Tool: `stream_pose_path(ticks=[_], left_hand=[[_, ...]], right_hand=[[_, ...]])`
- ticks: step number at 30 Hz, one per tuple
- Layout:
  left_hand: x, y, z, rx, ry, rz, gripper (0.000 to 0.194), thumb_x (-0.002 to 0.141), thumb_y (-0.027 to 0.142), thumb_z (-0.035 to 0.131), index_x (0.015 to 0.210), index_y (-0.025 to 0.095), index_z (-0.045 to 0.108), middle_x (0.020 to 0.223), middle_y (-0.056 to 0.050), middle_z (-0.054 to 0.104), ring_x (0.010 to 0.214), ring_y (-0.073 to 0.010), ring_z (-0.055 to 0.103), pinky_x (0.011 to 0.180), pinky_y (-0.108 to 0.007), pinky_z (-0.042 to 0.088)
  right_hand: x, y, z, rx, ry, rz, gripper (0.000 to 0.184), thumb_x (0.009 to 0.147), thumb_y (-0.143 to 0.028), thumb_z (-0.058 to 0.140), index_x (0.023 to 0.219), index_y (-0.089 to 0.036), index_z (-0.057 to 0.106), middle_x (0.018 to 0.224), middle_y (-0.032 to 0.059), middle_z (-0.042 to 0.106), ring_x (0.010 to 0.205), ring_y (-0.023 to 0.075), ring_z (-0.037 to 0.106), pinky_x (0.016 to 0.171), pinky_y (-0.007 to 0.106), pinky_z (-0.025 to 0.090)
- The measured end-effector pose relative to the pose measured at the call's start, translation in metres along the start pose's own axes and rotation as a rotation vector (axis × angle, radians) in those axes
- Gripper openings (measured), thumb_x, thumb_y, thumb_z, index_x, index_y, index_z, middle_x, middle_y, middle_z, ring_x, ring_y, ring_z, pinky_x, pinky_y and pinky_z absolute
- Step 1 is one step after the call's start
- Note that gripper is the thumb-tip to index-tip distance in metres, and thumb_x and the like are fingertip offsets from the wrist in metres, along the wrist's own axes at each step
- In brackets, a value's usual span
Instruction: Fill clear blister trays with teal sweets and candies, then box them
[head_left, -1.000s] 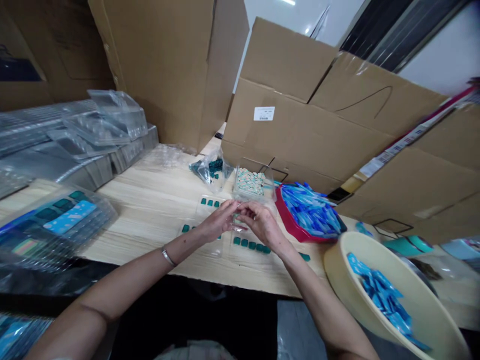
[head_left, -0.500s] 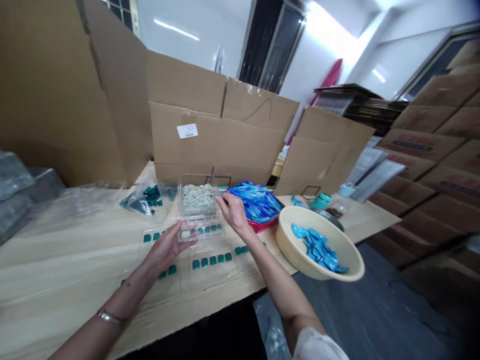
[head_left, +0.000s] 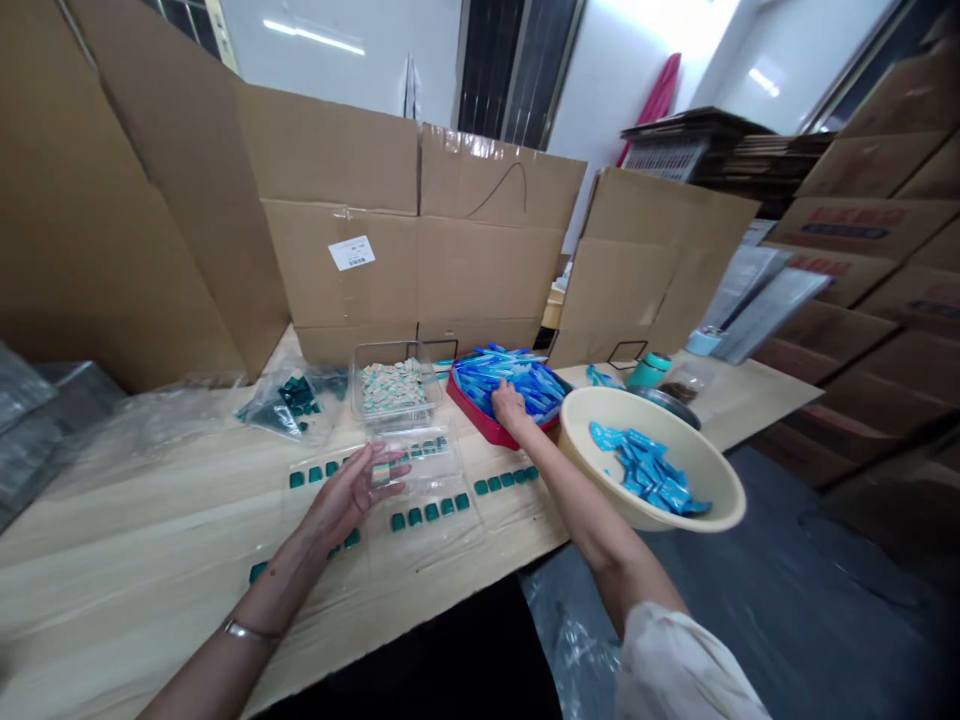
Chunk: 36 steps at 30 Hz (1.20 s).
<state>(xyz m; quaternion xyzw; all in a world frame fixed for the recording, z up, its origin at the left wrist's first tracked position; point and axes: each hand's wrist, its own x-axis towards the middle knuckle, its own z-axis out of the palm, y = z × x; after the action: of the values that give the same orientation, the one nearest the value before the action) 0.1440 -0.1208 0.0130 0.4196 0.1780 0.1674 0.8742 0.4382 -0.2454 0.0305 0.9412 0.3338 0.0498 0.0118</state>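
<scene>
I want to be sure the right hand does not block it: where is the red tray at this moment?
In the head view, the red tray is right of the clear box, just left of the cream basin.

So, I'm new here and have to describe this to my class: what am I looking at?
There is no machine here: these are a person's bare hands, and every picture comes from one camera worn on the head, looking forward and down. The left hand holds a small striped piece. The right hand reaches into a red tray of slim blue pieces; whether it grips one is hidden. On the wooden table lie rows of green pieces, a clear box of pale bits, and a clear bag with dark green pieces. A cream basin holds blue packets.
</scene>
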Motion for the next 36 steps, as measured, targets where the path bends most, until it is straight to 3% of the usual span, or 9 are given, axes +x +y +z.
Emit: stream_pose_path(ticks=[11, 16, 19, 21, 23, 27, 31, 34, 36], left_hand=[[-0.004, -0.006, -0.011, -0.039, -0.067, -0.035, 0.022, 0.086, 0.029, 0.054, 0.103, 0.015, 0.056, 0.117, -0.016, 0.061, 0.096, -0.0279, 0.065, 0.075, -0.039, 0.054], [-0.004, -0.007, -0.015, -0.068, -0.104, -0.020, 0.027, 0.087, 0.030, 0.051, 0.108, 0.014, 0.056, 0.118, -0.019, 0.061, 0.096, -0.0279, 0.065, 0.075, -0.039, 0.054], [-0.004, -0.010, -0.017, -0.065, -0.129, -0.025, 0.030, 0.087, 0.031, 0.050, 0.111, 0.014, 0.055, 0.118, -0.020, 0.060, 0.096, -0.0290, 0.065, 0.074, -0.041, 0.054], [-0.005, -0.011, -0.016, -0.058, -0.148, -0.030, 0.031, 0.087, 0.032, 0.051, 0.112, 0.014, 0.054, 0.119, -0.021, 0.059, 0.097, -0.0297, 0.064, 0.074, -0.042, 0.054], [-0.007, -0.012, -0.015, -0.047, -0.165, -0.038, 0.032, 0.087, 0.032, 0.051, 0.114, 0.014, 0.054, 0.119, -0.021, 0.059, 0.097, -0.0301, 0.064, 0.075, -0.043, 0.054], [-0.010, -0.011, -0.009, -0.039, -0.181, -0.065, 0.033, 0.087, 0.031, 0.051, 0.116, 0.015, 0.053, 0.120, -0.020, 0.058, 0.097, -0.0305, 0.064, 0.073, -0.042, 0.055], [-0.013, -0.010, -0.005, -0.025, -0.138, -0.110, 0.032, 0.085, 0.027, 0.054, 0.115, 0.015, 0.055, 0.117, -0.019, 0.061, 0.093, -0.0295, 0.066, 0.070, -0.041, 0.056], [-0.013, -0.009, -0.005, -0.005, -0.075, -0.119, 0.029, 0.084, 0.025, 0.055, 0.112, 0.016, 0.058, 0.117, -0.017, 0.062, 0.097, -0.0294, 0.064, 0.078, -0.044, 0.055], [-0.010, -0.008, -0.007, 0.010, -0.052, -0.127, 0.028, 0.085, 0.025, 0.054, 0.110, 0.017, 0.060, 0.119, -0.015, 0.061, 0.101, -0.0306, 0.063, 0.081, -0.046, 0.054]], right_hand=[[-0.006, 0.007, -0.006, 0.069, 0.061, 0.043, 0.028, 0.083, 0.001, 0.040, 0.095, 0.002, 0.066, 0.099, 0.0279, 0.061, 0.091, 0.0255, 0.064, 0.076, 0.031, 0.047], [-0.031, 0.028, -0.022, 0.147, 0.189, 0.040, 0.032, 0.091, -0.014, 0.037, 0.104, -0.003, 0.064, 0.097, 0.0239, 0.065, 0.093, 0.0266, 0.064, 0.078, 0.034, 0.047], [-0.067, 0.035, -0.033, 0.525, 0.264, -0.066, 0.037, 0.090, -0.035, 0.045, 0.111, -0.011, 0.062, 0.090, 0.0134, 0.069, 0.074, 0.0210, 0.065, 0.069, 0.032, 0.051], [-0.092, 0.029, -0.040, 0.763, 0.215, -0.195, 0.039, 0.086, -0.044, 0.050, 0.107, -0.015, 0.065, 0.085, 0.0083, 0.070, 0.065, 0.0190, 0.064, 0.062, 0.031, 0.052], [-0.111, 0.015, -0.045, 0.815, 0.173, -0.333, 0.036, 0.085, -0.046, 0.051, 0.100, -0.018, 0.067, 0.086, 0.0070, 0.070, 0.068, 0.0188, 0.064, 0.063, 0.031, 0.052], [-0.128, -0.024, -0.042, 0.730, 0.225, -0.563, 0.027, 0.089, -0.036, 0.049, 0.097, -0.019, 0.068, 0.090, 0.0080, 0.068, 0.082, 0.0190, 0.063, 0.077, 0.032, 0.050], [-0.138, -0.043, -0.036, 0.583, 0.325, -0.580, 0.031, 0.088, -0.034, 0.052, 0.114, -0.020, 0.061, 0.098, 0.0103, 0.061, 0.090, 0.0201, 0.058, 0.078, 0.033, 0.049], [-0.136, -0.018, -0.044, 0.379, 0.377, -0.431, 0.030, 0.090, -0.032, 0.048, 0.116, -0.021, 0.058, 0.107, 0.0116, 0.058, 0.099, 0.0211, 0.055, 0.083, 0.033, 0.047], [-0.127, 0.020, -0.055, 0.172, 0.292, -0.179, 0.027, 0.093, -0.025, 0.039, 0.107, -0.020, 0.062, 0.104, 0.0117, 0.060, 0.100, 0.0214, 0.056, 0.084, 0.032, 0.046]])
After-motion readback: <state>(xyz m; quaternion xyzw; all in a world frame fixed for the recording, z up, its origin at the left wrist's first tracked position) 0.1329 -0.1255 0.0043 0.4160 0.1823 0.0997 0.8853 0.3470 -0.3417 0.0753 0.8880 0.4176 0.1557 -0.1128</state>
